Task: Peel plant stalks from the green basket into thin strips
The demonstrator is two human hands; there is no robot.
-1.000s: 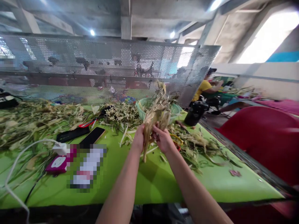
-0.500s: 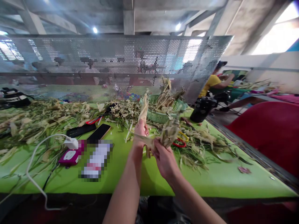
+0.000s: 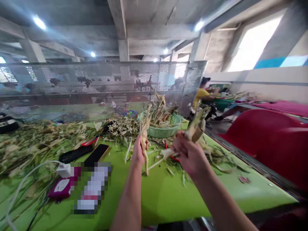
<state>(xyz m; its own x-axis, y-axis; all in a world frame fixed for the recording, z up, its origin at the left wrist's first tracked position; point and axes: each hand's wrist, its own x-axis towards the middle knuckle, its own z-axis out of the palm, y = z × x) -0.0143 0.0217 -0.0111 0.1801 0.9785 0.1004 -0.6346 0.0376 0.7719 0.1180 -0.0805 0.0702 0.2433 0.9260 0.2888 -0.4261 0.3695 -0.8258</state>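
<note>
A green table fills the lower half of the view, backed at 12 o'clock by a perforated metal screen. Dried husk scraps lie heaped across the table's far side from 9 to 12 o'clock. At 3 o'clock stands a red chair. Beyond the hands, at 12 o'clock from them, a green basket holds more husks. At 9 o'clock from the hands lie two dark phones and a white charger plug.

The left hand is closed around a pale stripped cob, which stands upright, sticking out above and below the fist. The right hand, off at 3 o'clock from the left and apart from it, is clenched on a bunch of husk leaves that juts up toward 1 o'clock from the knuckles.
</note>
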